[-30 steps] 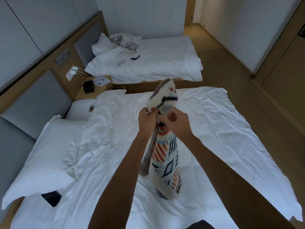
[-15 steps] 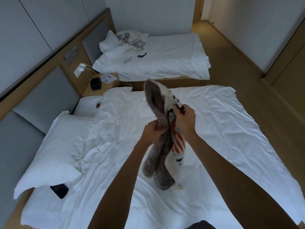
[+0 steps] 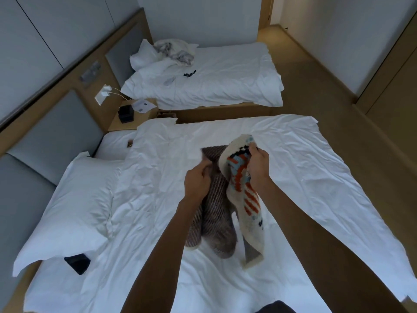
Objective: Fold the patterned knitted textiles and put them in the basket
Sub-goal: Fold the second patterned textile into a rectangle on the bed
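A patterned knitted textile [image 3: 244,201], cream with orange, blue and black motifs on one side and brown-grey stripes on the other, hangs over the near bed [image 3: 304,177]. My left hand [image 3: 197,182] grips its brown striped part [image 3: 216,213]. My right hand [image 3: 259,167] pinches the cream patterned edge near the top and holds it apart from the striped part. The lower ends touch the white sheet. No basket is in view.
A white pillow [image 3: 76,208] lies left on the near bed, a black object [image 3: 77,263] beside it. A bedside table [image 3: 132,117] holds a black box and a paper. A second bed [image 3: 214,80] with crumpled clothes stands beyond. Wooden floor runs along the right.
My hands have come down from head height and moved apart. The textile, held bunched together before, is now spread open between them, its lower ends resting on the sheet.
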`<action>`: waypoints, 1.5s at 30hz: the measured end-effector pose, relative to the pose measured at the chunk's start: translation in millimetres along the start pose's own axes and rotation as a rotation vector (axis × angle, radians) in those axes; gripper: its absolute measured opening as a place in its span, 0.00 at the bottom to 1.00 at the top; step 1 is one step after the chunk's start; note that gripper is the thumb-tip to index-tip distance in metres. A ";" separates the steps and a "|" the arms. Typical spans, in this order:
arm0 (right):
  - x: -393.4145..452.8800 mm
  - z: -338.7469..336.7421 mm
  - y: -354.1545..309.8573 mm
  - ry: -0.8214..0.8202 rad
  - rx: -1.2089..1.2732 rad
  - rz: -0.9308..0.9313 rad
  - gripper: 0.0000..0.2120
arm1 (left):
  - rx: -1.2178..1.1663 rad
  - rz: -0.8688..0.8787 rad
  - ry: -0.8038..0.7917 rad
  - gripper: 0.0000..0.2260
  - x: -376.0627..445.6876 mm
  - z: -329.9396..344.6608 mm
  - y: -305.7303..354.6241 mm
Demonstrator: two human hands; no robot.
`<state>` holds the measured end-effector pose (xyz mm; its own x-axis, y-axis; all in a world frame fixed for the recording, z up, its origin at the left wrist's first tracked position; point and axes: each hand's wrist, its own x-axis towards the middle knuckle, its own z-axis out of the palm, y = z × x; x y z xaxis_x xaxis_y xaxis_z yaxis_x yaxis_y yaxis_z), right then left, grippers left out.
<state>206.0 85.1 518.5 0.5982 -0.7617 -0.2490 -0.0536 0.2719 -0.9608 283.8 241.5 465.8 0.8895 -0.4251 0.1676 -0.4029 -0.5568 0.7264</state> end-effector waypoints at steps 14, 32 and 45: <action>13.5 -4.0 2.9 0.042 0.010 0.006 0.16 | -0.330 0.127 -0.188 0.15 -6.9 12.9 31.5; -11.8 2.4 34.0 -0.540 -0.449 -0.448 0.17 | -0.953 -0.307 -0.313 0.11 14.5 -38.5 48.6; -6.1 16.1 41.5 -0.306 -0.493 -0.505 0.10 | -0.786 -0.420 -0.214 0.07 28.2 -48.1 29.7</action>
<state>213.0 110.5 482.1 0.8355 -0.5075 0.2105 -0.0223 -0.4141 -0.9099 307.2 247.3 524.1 0.8393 -0.4642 -0.2831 0.2768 -0.0832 0.9573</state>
